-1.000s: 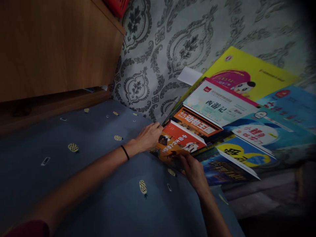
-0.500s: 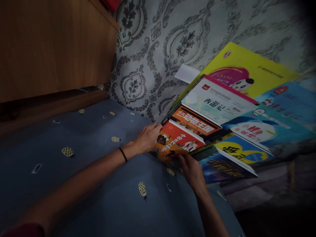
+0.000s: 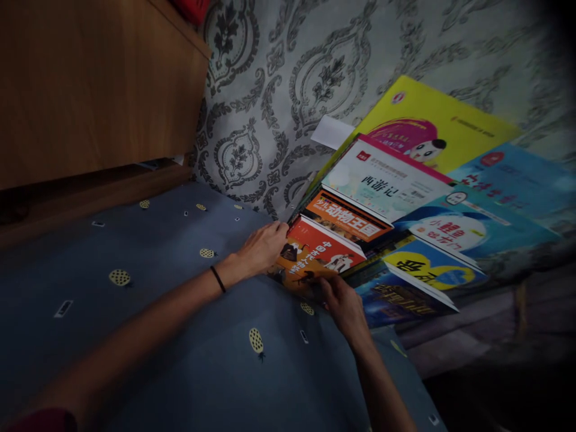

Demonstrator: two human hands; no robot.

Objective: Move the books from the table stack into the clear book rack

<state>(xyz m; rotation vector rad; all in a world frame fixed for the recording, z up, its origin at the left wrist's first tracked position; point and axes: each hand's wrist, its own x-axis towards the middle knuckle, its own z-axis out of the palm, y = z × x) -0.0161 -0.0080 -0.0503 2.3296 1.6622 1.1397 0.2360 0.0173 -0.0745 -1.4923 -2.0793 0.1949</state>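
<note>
An orange-red book [image 3: 310,258] with Chinese lettering stands tilted in the front row of several books, against the wall side. My left hand [image 3: 265,245] is closed at its left edge, fingers curled around the side and fingertips partly hidden. At its lower right, my right hand [image 3: 344,305] is closed, with thumb and forefinger pinching the bottom edge. Directly behind is an orange animal book [image 3: 351,219], and behind that a white book [image 3: 387,180] with a pink top edge. A dark blue book [image 3: 400,300] stands to the right of my right hand.
A large yellow book [image 3: 450,114] rises at the back, with blue books [image 3: 517,180] at the right. Beneath lies a blue-grey sheet [image 3: 180,360] with a pineapple print. A wooden cabinet [image 3: 103,90] stands left; patterned wallpaper [image 3: 252,90] covers the wall.
The view has shifted slightly, so the books and hands appear a little farther left. Both hands keep their places at the orange-red book's edges.
</note>
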